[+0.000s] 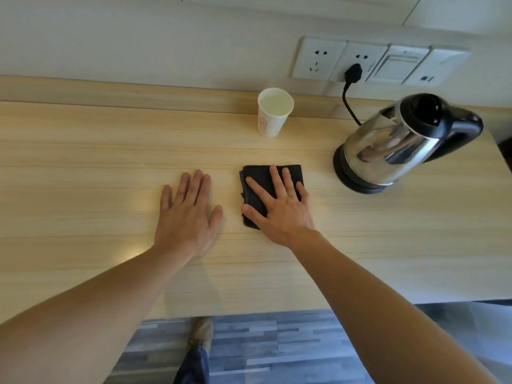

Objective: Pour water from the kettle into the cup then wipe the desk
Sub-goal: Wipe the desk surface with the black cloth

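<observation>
On the pale wooden worktop [83,162] we see our right hand [279,206], fingers spread, pressing flat on a folded dark cloth [260,176], gripping nothing; our left hand [185,214] lies open-palmed just beside it. Behind stand the filled cup [273,113] and, farther right, the kettle [399,142].

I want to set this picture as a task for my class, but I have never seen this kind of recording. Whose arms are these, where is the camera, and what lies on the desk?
There is no machine here. The one picture comes from a camera worn on a person's head, looking down at their own bare arms. The left hand lies flat and empty on the wooden desk. The right hand presses flat on a folded dark cloth. Further back stands a paper cup with liquid in it. To the right an electric kettle sits on its base, its cord plugged into a wall socket.
</observation>
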